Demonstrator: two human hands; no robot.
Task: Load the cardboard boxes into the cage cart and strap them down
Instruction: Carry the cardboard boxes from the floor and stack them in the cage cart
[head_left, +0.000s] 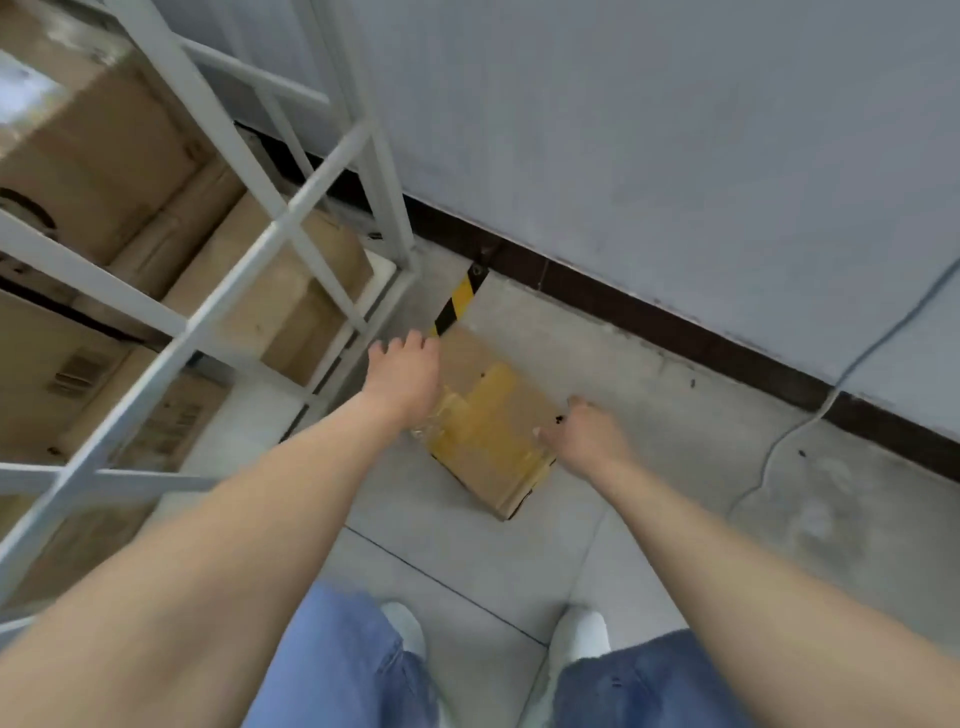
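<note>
A small cardboard box (493, 415) with yellow tape on its top lies on the grey floor in front of me. My left hand (405, 371) reaches down at the box's left side, fingers loosely bent, and I cannot tell whether it touches. At the box's right edge, my right hand (587, 434) has relaxed fingers and grips nothing. The white metal cage cart (244, 260) stands to the left, holding several cardboard boxes (280, 296) behind its bars.
A grey wall (675, 156) with a dark skirting board runs behind the box. Black-and-yellow tape (460, 296) marks the floor by the cart's corner. A thin cable (831, 395) trails down the wall at the right. My feet (405, 629) stand just below the box.
</note>
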